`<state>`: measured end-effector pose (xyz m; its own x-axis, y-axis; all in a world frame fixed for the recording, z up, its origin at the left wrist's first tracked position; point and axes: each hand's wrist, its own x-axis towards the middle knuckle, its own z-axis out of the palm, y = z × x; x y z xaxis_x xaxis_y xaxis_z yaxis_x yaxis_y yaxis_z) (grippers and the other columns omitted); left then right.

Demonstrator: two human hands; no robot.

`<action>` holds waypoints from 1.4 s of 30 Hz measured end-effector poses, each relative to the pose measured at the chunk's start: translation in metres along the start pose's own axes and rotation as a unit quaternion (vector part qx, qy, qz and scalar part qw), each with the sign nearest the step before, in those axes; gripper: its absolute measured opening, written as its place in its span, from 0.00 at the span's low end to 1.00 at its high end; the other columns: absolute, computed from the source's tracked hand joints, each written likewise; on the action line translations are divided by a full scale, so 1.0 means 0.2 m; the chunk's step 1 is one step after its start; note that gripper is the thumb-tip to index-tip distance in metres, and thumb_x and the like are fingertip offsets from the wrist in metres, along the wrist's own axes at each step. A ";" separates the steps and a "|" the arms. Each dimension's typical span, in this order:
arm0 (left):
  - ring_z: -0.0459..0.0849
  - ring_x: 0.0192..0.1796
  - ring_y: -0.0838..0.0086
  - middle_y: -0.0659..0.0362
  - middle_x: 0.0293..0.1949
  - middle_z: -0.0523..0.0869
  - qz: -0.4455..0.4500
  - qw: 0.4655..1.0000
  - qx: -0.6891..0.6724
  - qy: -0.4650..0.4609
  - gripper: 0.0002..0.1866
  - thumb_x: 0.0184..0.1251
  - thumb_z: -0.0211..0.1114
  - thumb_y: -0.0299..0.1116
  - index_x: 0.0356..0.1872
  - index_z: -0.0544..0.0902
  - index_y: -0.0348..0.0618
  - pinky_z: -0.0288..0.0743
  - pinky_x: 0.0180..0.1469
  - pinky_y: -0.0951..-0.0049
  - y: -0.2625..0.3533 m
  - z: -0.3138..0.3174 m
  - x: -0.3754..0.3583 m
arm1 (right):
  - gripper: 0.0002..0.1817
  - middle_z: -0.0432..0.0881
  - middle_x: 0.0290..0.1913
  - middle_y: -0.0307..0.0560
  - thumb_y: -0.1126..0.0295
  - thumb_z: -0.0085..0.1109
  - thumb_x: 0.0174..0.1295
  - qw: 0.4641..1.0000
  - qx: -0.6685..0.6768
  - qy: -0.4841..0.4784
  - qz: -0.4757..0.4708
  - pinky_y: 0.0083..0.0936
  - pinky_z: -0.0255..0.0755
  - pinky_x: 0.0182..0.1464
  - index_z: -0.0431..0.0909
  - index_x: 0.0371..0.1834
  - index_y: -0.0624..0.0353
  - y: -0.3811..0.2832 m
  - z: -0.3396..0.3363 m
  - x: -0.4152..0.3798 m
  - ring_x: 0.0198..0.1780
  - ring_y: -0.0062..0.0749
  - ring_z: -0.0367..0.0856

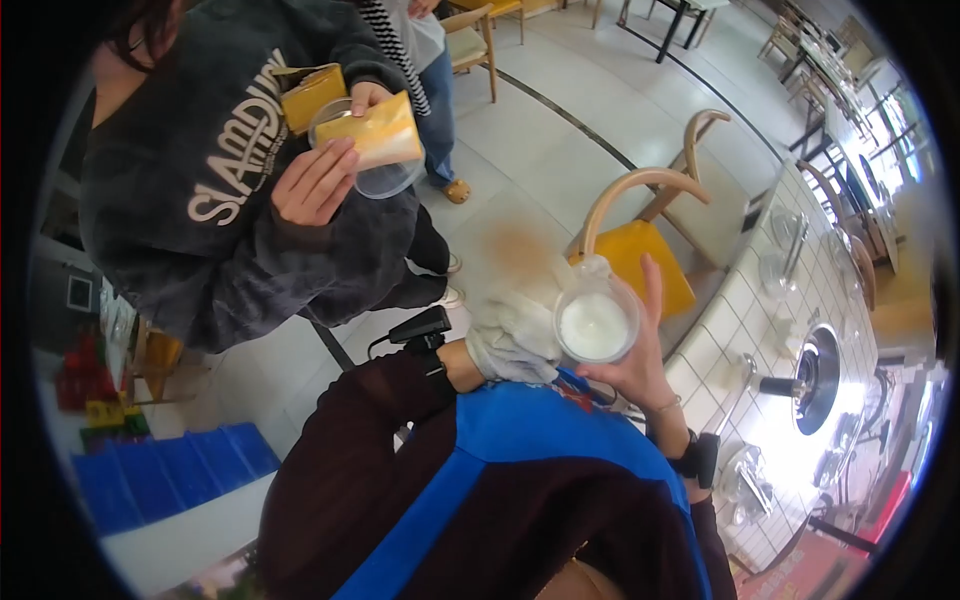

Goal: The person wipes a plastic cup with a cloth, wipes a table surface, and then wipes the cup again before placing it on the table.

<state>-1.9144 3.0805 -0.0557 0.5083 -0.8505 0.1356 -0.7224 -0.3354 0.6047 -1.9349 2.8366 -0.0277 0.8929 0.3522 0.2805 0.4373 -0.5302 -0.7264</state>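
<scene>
In front of my chest, my right hand curves around the side of a clear cup, its thumb at the near rim. White contents show low inside the cup, and a small clear projection stands at its far edge. A greyish-white cloth covers my left hand, so only the wrist and a little of the hand show. The cloth lies bunched against the cup's left side, with the fingers hidden beneath it.
At left, another person holds a yellow-and-white packet and a clear plastic container. A wooden chair with a yellow seat stands ahead. On my right runs a white-tiled table with a round burner and wrapped tableware.
</scene>
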 end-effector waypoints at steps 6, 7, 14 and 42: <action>0.73 0.59 0.67 0.55 0.58 0.74 -0.075 0.981 -0.145 0.104 0.31 0.57 0.67 0.43 0.61 0.70 0.45 0.66 0.62 0.73 -0.01 0.17 0.01 | 0.55 0.39 0.74 0.60 0.40 0.75 0.32 0.999 0.037 -0.009 -0.003 0.52 0.40 0.71 0.63 0.66 0.51 0.00 -0.01 0.01 0.74 0.62 0.37; 0.74 0.59 0.67 0.55 0.58 0.74 -0.084 0.980 -0.139 0.112 0.31 0.57 0.67 0.42 0.61 0.70 0.45 0.66 0.61 0.73 -0.02 0.17 0.01 | 0.55 0.40 0.74 0.61 0.41 0.75 0.33 0.999 0.051 -0.014 -0.004 0.50 0.42 0.71 0.61 0.67 0.52 0.00 -0.01 0.02 0.74 0.61 0.38; 0.75 0.57 0.66 0.55 0.56 0.76 -0.113 0.974 -0.016 0.197 0.29 0.55 0.70 0.39 0.58 0.73 0.42 0.69 0.59 0.72 0.12 0.00 0.12 | 0.61 0.48 0.72 0.61 0.47 0.76 0.37 0.997 0.063 0.036 0.006 0.40 0.48 0.71 0.48 0.70 0.64 -0.07 0.00 -0.01 0.73 0.55 0.47; 0.77 0.54 0.65 0.55 0.50 0.78 -0.070 0.960 -0.237 0.129 0.28 0.57 0.68 0.44 0.57 0.72 0.45 0.72 0.54 0.68 0.22 0.38 0.28 | 0.44 0.68 0.57 0.56 0.62 0.75 0.35 0.994 0.087 -0.012 -0.060 0.36 0.58 0.64 0.66 0.59 0.60 -0.14 -0.10 -0.26 0.60 0.48 0.68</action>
<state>-1.9528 2.9870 -0.0801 0.7278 -0.6617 0.1800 -0.3752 -0.1645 0.9122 -1.9918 2.8173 -0.0094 0.8323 0.4233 0.3580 0.5131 -0.3436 -0.7865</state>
